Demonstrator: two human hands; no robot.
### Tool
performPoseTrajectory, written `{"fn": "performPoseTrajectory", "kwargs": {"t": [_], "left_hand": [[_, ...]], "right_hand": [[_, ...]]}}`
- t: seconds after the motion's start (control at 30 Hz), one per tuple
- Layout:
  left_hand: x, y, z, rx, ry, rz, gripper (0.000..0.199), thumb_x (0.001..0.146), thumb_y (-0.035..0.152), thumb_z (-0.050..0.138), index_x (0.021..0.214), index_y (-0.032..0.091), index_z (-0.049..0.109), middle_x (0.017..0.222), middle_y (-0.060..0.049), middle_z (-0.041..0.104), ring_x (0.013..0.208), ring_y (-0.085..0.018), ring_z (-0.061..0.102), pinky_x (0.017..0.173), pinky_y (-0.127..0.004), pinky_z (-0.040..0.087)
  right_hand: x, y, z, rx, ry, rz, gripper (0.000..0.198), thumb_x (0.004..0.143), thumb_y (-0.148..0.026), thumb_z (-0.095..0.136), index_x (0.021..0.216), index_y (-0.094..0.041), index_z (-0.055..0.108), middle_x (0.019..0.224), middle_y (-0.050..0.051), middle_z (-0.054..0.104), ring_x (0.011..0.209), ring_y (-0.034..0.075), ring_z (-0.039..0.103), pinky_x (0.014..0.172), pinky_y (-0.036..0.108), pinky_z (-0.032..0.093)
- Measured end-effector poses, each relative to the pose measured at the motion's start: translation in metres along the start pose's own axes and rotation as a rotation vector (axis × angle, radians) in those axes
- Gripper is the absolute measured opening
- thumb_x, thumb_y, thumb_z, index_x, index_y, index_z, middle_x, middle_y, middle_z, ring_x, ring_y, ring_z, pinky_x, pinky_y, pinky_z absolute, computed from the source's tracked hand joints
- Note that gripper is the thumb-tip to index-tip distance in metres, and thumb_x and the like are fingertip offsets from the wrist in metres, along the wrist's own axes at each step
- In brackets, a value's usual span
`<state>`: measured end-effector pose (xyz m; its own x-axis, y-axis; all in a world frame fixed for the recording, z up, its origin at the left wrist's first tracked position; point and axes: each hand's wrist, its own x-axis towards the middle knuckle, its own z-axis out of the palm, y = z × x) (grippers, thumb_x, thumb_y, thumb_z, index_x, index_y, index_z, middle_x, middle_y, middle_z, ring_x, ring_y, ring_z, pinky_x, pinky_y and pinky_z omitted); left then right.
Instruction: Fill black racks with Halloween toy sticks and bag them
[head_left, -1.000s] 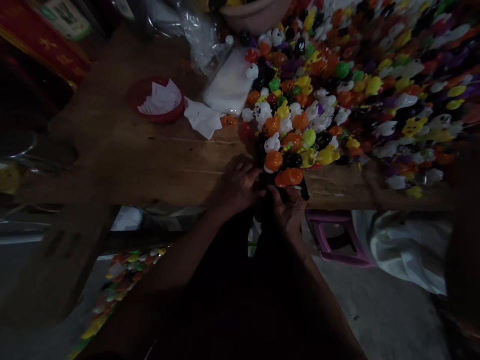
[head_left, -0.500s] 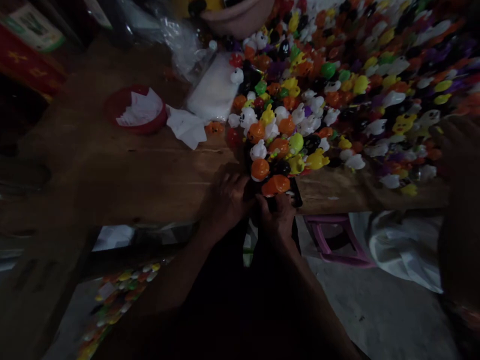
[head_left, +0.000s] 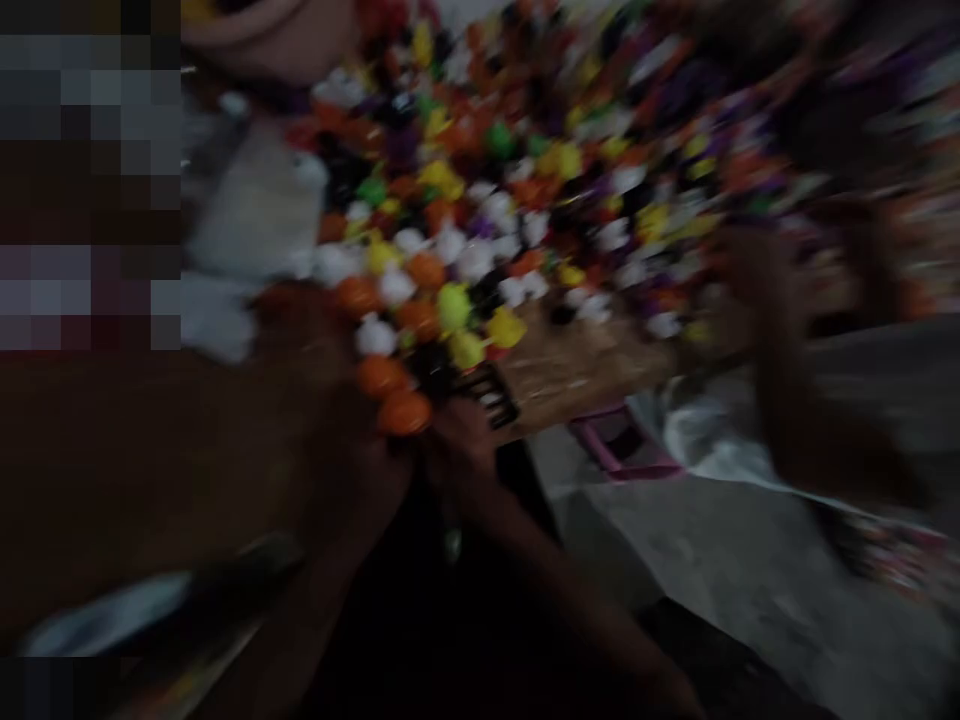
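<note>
My left hand (head_left: 379, 462) is dark and smeared at the table's front edge, just below a glossy orange plastic figure (head_left: 405, 411). Whether its fingers touch that figure I cannot tell. To the right, my right hand (head_left: 466, 432) is curled closed close beside the same figure; what it grips is hidden. A black slotted tray (head_left: 491, 395) shows behind the right hand. Past the hands lie a second orange figure (head_left: 382, 376), a white figure (head_left: 375, 335) and yellow figures (head_left: 506, 326), part of a large heap of small coloured plastic figures.
A clear plastic bag with white contents (head_left: 259, 205) and white paper (head_left: 216, 318) lie left of the heap. A pink basin (head_left: 292, 40) stands behind. At right, another person's arm (head_left: 780, 340) reaches to the heap. A pink stool (head_left: 626, 440) stands below the table edge.
The view has swung to the right and blurred, so the heap sits further left. My hands stay close together by the orange figure. More of the black tray shows.
</note>
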<state>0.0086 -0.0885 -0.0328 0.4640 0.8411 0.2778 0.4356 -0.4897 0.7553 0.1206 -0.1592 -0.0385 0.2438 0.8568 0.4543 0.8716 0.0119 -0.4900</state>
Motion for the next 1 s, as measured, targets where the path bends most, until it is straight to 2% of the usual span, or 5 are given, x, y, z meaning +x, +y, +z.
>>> {"fn": "performPoseTrajectory", "kwargs": {"t": [0.1,0.23,0.5,0.77,1.0], "left_hand": [[0.001,0.002,-0.001,0.192,-0.010,-0.053,0.011,0.089,0.024,0.067,0.099,0.024,0.070,0.097,-0.005,0.075,0.094,-0.026,0.070,0.091,-0.043,0.058],[0.013,-0.006,-0.001,0.193,-0.061,-0.009,0.010,0.095,0.023,0.064,0.088,0.020,0.069,0.093,-0.007,0.075,0.097,-0.024,0.070,0.093,-0.038,0.055],[0.013,0.005,-0.005,0.183,-0.081,-0.002,0.010,0.083,0.013,0.068,0.090,0.019,0.071,0.098,-0.008,0.076,0.099,-0.026,0.067,0.093,-0.038,0.052],[0.014,0.006,-0.001,0.198,-0.046,-0.056,0.007,0.086,0.016,0.067,0.090,0.019,0.071,0.091,-0.005,0.076,0.089,-0.024,0.069,0.083,-0.034,0.051],[0.009,0.004,-0.001,0.154,-0.032,0.019,0.006,0.089,0.017,0.067,0.091,0.019,0.072,0.091,-0.005,0.076,0.091,-0.023,0.070,0.085,-0.033,0.052]], "right_hand": [[0.008,0.008,0.000,0.102,0.101,0.052,0.026,0.100,-0.029,0.051,0.101,-0.021,0.075,0.097,0.012,0.071,0.092,0.026,0.061,0.081,0.042,0.048],[0.016,0.005,0.007,0.223,0.129,0.144,0.027,0.101,-0.042,0.055,0.105,-0.022,0.074,0.102,0.011,0.070,0.099,0.029,0.061,0.090,0.046,0.048],[0.018,0.008,-0.008,0.327,0.116,-0.016,0.028,0.103,-0.039,0.055,0.097,-0.021,0.075,0.097,0.010,0.072,0.092,0.024,0.065,0.081,0.039,0.051],[0.017,0.006,0.003,0.330,0.306,-0.005,0.024,0.098,-0.042,0.066,0.089,-0.021,0.072,0.087,0.007,0.072,0.084,0.022,0.067,0.081,0.036,0.054],[0.018,0.013,-0.001,0.199,0.179,-0.010,0.023,0.102,-0.039,0.057,0.107,-0.021,0.071,0.100,0.011,0.073,0.096,0.026,0.068,0.088,0.041,0.055]]}}
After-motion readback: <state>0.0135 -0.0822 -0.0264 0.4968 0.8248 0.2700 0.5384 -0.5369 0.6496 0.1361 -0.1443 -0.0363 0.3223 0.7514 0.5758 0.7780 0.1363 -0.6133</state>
